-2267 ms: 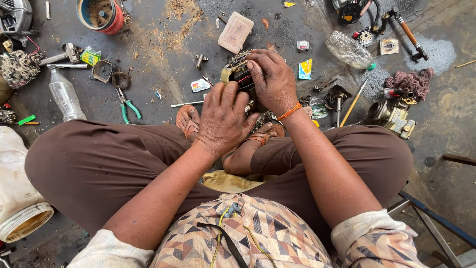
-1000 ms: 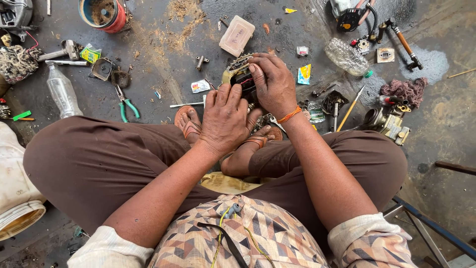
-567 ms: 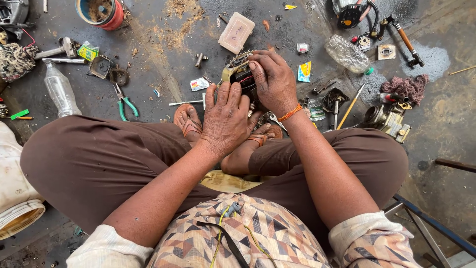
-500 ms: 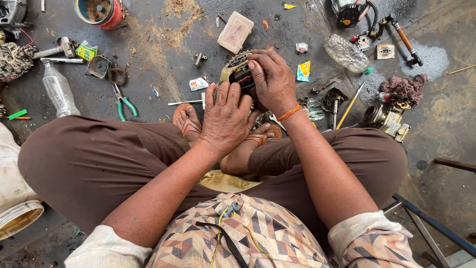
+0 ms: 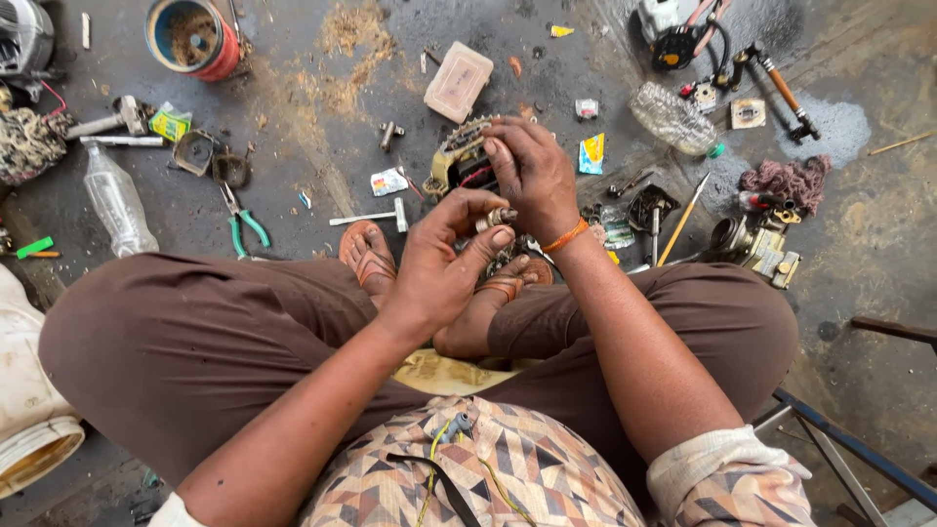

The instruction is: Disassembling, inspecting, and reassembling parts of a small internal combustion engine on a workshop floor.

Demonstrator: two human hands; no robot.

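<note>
I sit cross-legged on a dirty concrete floor. My left hand point(image 5: 444, 263) pinches a small metal cylindrical part point(image 5: 495, 218) between thumb and forefinger. My right hand point(image 5: 532, 176), with an orange band at the wrist, rests on a yellowish motor-like assembly with red wires point(image 5: 457, 164) in front of my feet, its fingers closed over the assembly's right side. The two hands almost touch at the small part.
Green-handled pliers point(image 5: 242, 221) and a clear plastic bottle point(image 5: 115, 202) lie to the left. A red-rimmed can point(image 5: 191, 37) stands at the top left, a beige box point(image 5: 458, 82) above the assembly. Metal parts, a screwdriver point(image 5: 777, 88) and rags litter the right.
My left hand has lifted off the assembly and turned, now pinching the small metal part near my right hand. My right hand stays on the assembly.
</note>
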